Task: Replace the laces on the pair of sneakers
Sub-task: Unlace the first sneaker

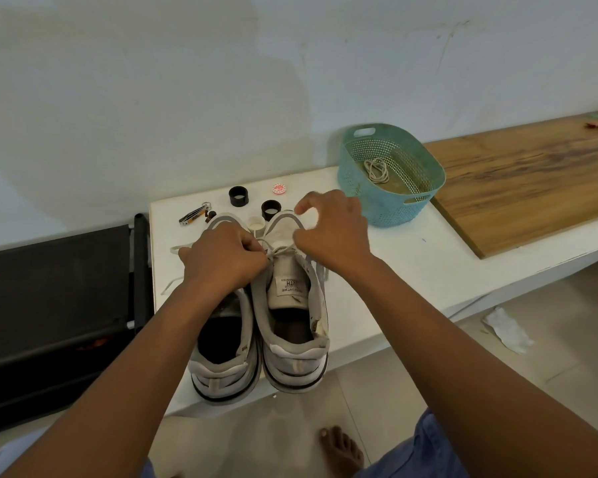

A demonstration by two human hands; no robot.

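Observation:
Two worn white sneakers stand side by side on a white table, heels toward me. Over the left sneaker (221,346), my left hand (221,260) is curled and pinches the white lace (279,250) of the right sneaker (290,322). My right hand (328,229) hovers over that shoe's toe end with curled fingers, and the lace seems to run between thumb and finger. The lace crosses above the tongue, whose label faces me. A loose lace end (173,270) trails left of the shoes on the table.
A teal perforated basket (418,201) with a coiled lace (377,170) stands at the back right. Two black rings (238,196), a red-white cap (279,188) and a nail clipper (194,215) lie behind the shoes. A wooden board (532,181) lies to the right, a black chair (56,298) to the left.

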